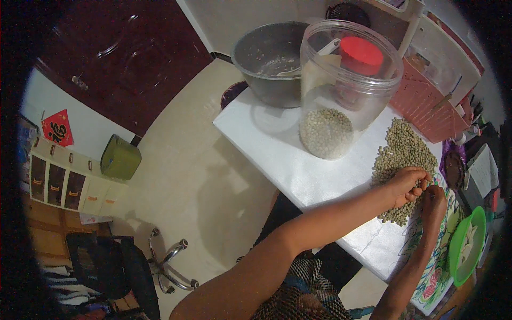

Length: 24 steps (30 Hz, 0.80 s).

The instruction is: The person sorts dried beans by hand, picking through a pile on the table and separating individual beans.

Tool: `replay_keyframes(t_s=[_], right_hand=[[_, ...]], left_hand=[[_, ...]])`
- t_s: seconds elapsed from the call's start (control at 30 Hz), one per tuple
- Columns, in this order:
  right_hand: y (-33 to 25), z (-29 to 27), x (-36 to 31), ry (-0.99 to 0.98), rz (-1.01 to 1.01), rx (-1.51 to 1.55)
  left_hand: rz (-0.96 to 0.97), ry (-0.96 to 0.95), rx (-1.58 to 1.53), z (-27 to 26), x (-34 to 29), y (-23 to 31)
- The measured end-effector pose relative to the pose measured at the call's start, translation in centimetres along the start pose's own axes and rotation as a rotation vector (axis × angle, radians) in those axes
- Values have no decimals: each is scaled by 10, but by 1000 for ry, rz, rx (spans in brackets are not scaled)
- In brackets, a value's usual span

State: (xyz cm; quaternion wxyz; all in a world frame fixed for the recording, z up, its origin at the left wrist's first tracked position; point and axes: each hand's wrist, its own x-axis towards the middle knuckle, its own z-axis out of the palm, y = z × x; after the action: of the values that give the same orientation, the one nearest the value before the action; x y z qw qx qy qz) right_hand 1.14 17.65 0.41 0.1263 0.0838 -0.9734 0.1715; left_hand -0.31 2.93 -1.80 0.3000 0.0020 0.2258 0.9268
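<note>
A heap of small round greenish-brown dried beans or peas spreads over the right side of the white tabletop. Over the heap's near part, my left hand has its fingers curled together. Close by on its right, my right hand is also closed, its fingertips almost meeting the left ones. Whatever is pinched in either hand is too small to make out. Behind the heap stands a big clear plastic jar, lidless, with paler round beans or peas showing at its bottom.
A deep grey basin stands behind the jar, near a red-lidded container. A pink plastic basket is at the back right. At right, a green bowl holds pale pieces. A wheeled chair base stands on the floor at left.
</note>
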Motion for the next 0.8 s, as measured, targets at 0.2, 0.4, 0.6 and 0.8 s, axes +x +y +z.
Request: replay_keyframes(t_s=[0.2,0.4,0.6,0.8], right_hand=[[12,7,-1,92,-61,32],[6,5,-1,62,-14,31],[6,5,-1,75,-9,-3],[8,5,-1,41,14,-80]], left_hand=[[3,5,7,3,-1,1],[10,10,5,1,1,0],[18,-13,7,0,1,-2],[6,-14,-3,-2,4,-4]])
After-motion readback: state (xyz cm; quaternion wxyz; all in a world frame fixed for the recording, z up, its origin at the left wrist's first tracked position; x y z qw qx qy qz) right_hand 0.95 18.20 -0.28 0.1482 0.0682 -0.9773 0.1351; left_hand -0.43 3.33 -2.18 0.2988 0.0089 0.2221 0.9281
